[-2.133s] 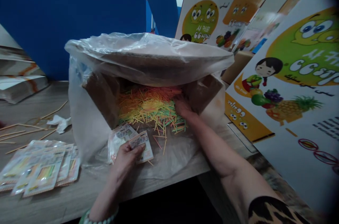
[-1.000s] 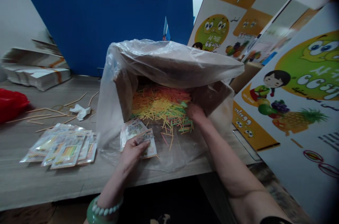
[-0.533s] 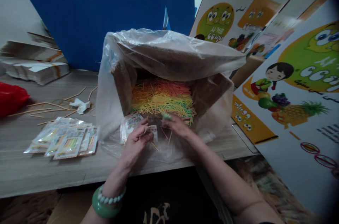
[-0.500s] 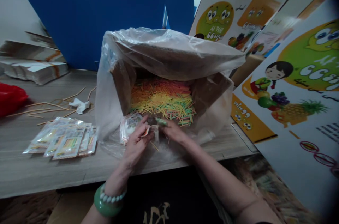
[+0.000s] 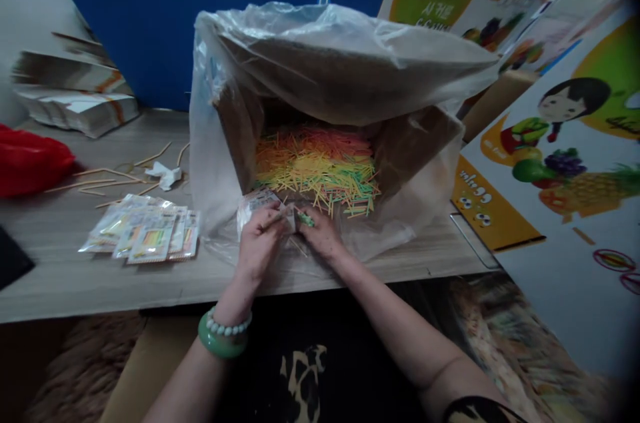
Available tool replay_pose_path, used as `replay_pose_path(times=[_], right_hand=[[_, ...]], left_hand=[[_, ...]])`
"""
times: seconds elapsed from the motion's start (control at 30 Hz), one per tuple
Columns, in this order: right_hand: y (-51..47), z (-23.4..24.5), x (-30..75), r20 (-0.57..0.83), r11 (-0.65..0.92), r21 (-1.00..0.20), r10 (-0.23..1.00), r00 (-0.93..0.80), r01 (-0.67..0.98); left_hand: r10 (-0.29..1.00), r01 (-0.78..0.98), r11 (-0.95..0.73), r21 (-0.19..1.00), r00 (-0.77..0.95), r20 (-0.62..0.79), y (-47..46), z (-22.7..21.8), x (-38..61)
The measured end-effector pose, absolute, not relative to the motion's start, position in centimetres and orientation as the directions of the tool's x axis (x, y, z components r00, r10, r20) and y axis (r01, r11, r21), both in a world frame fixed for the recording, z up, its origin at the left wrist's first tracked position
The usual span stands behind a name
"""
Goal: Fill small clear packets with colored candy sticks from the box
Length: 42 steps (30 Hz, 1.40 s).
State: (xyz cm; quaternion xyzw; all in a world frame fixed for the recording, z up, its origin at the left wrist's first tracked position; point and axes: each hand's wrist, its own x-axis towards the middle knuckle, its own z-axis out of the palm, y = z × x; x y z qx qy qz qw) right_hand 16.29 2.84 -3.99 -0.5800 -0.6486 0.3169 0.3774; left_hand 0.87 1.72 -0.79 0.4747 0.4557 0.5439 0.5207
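A cardboard box [image 5: 240, 136] lined with a clear plastic bag [image 5: 320, 56] lies on its side on the wooden table [image 5: 100, 270]. Inside it is a heap of coloured sticks [image 5: 315, 166] in red, yellow and green. In front of the box mouth, my left hand [image 5: 260, 243] is closed on a small printed packet [image 5: 260, 200]. My right hand [image 5: 320, 233] pinches a small bunch of green sticks [image 5: 306, 218] right at the packet. The two hands touch each other over the plastic spread on the table.
Filled packets [image 5: 145, 233] lie in a fan on the table at left. Long wooden sticks [image 5: 100, 176] and a crumpled tissue [image 5: 167, 174] sit behind them. A red bag [image 5: 30, 160] and stacked flat cartons [image 5: 75, 96] are far left. Printed cartons [image 5: 550, 143] stand at right.
My right hand came out of the stick heap with a small bunch and met my left hand at the packet. The camera has moved closer and tilted down.
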Motion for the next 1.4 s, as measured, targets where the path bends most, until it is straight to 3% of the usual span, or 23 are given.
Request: replay_pose_path(times=[0.13,0.27,0.5,0.83,0.97,1.1,1.2,1.3,1.4], right_hand=[[3.1,-4.5,16.8,0.165,0.151,-0.919,0.986,0.008,0.363],[2.5,-4.1,17.1,0.172,0.175,-0.909,0.984,-0.041,0.379],[1.8,-4.2,17.0,0.103,0.135,-0.811,0.991,-0.088,0.569],[2.6,-4.5,17.7,0.129,0.164,-0.788,0.986,-0.102,0.593],[2.6,-4.3,17.9,0.128,0.173,-0.774,0.985,-0.118,0.610],[2.3,-4.0,17.9,0.173,0.215,-0.793,0.977,-0.128,0.570],[2.4,-3.7,18.2,0.217,0.202,-0.856,0.976,-0.024,0.476],[2.8,-3.1,18.3,0.189,0.175,-0.962,0.981,0.050,0.212],[2.8,-1.6,18.2,0.147,0.148,-0.989,0.988,0.042,-0.022]], left_hand=[[0.991,-0.265,0.133,0.955,0.047,-0.125,1.6,-0.9,0.0],[0.964,-0.358,0.264,0.896,0.125,-0.234,1.1,-1.3,0.4],[0.962,-0.409,0.266,0.873,0.164,-0.216,0.7,-1.6,0.3],[0.959,-0.357,0.284,0.890,0.088,-0.270,0.6,-0.9,0.4],[0.971,-0.318,0.238,0.917,0.098,-0.218,0.8,-1.4,0.4],[0.983,-0.162,0.167,0.973,0.108,-0.151,1.2,-1.5,0.0],[0.994,-0.061,0.089,0.994,0.074,-0.084,1.3,-1.2,-0.3],[0.993,-0.035,0.113,0.993,0.032,-0.111,1.1,-1.2,-0.3],[0.984,-0.036,0.167,0.985,0.075,-0.164,0.9,-1.3,-0.1]])
